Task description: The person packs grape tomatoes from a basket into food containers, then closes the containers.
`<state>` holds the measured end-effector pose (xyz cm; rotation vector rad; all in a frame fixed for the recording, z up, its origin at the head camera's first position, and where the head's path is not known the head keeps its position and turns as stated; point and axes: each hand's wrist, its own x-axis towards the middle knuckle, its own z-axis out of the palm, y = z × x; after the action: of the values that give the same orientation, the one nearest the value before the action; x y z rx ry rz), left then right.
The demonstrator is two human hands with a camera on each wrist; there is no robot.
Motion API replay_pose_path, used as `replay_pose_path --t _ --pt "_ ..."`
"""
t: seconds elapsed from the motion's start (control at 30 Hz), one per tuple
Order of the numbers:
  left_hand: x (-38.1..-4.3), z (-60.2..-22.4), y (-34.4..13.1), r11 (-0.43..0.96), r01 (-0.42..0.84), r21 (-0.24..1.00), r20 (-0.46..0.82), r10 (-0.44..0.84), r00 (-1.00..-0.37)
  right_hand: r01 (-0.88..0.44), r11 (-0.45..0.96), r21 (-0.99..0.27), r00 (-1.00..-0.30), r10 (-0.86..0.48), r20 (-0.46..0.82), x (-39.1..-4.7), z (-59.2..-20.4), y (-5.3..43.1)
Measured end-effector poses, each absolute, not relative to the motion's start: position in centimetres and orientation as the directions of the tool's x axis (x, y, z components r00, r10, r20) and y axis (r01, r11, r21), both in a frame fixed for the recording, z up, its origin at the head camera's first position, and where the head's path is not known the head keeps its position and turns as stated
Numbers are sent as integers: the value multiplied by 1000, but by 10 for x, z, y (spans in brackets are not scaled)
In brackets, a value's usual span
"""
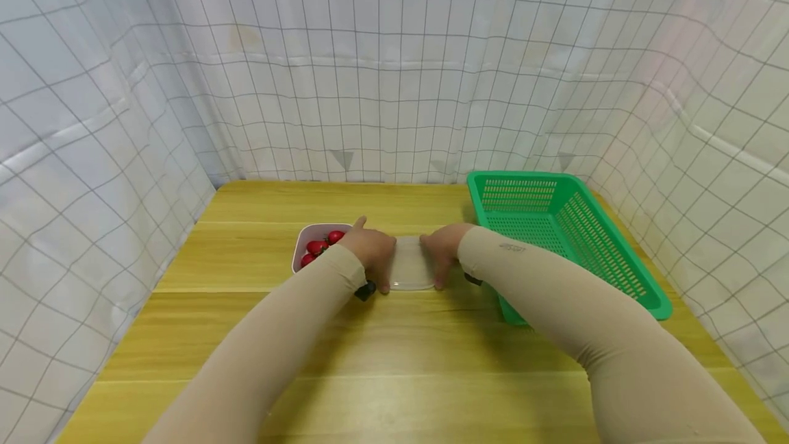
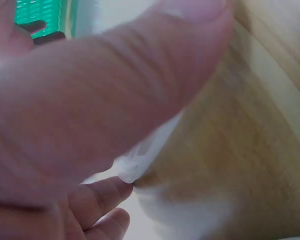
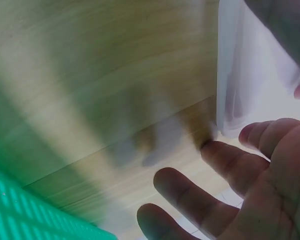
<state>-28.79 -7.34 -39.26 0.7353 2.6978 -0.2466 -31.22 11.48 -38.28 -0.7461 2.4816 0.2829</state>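
A translucent whitish plastic container with rounded corners sits on the wooden table between my two hands. My left hand grips its left side, the thumb at the near corner and fingertips at the far one. In the left wrist view that thumb covers much of the container. On the opposite side my right hand holds the right edge, thumb near and fingers far. The right wrist view has the container's wall by the fingertips, with other fingers spread off it. Left of my left hand is a white tub of red cherry tomatoes, partly hidden by the wrist.
A large green plastic basket with slotted walls stands at the right, partly behind my right forearm. The yellowish wooden table meets white grid-patterned sheets at the back and both sides.
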Motion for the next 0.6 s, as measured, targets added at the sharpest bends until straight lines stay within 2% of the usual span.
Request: replay_pose_path --t 0.37,0.6 --pt "-289 -394 -76 835 541 -103 -349 479 -806 -596 800 63 -712 -491 -503 -315 -389 114" --pt "-290 -393 -75 827 560 -54 -349 510 -786 -620 781 73 -707 -516 -484 -314 -391 112"
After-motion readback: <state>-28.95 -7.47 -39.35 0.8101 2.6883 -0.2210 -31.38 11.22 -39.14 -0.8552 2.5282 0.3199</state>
